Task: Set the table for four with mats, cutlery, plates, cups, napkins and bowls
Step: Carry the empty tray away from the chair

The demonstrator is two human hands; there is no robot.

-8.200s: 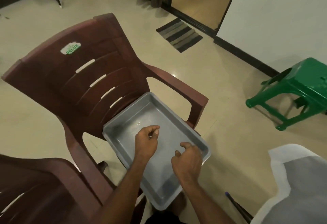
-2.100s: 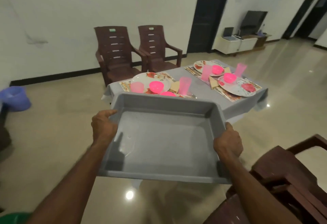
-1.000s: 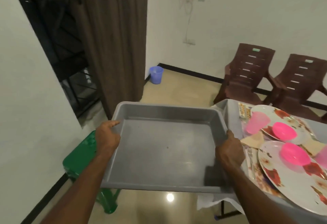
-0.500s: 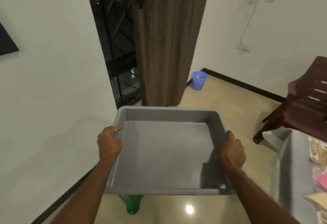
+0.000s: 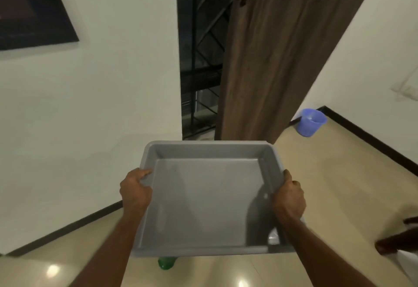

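Carrying the grey tray (image 5: 210, 198), we grip its side rims with left hand (image 5: 135, 190) and right hand (image 5: 288, 194); it holds nothing. No table shows, so progress is probably unjudgeable.

Shallow grey plastic tray (image 5: 210, 198), centre frame: smooth, dull sheen. Cream tiled floor (image 5: 339, 184), lower right: glossy, mirrors lamps. Brown cloth curtain (image 5: 278, 44), upper right: matt, folded. Lilac plastic bucket (image 5: 311, 122): smooth, translucent-looking.

L hand (image 5: 135, 190) & R hand (image 5: 288, 196) curled round grey tray (image 5: 208, 200) side rims, both forearms stretched fwd
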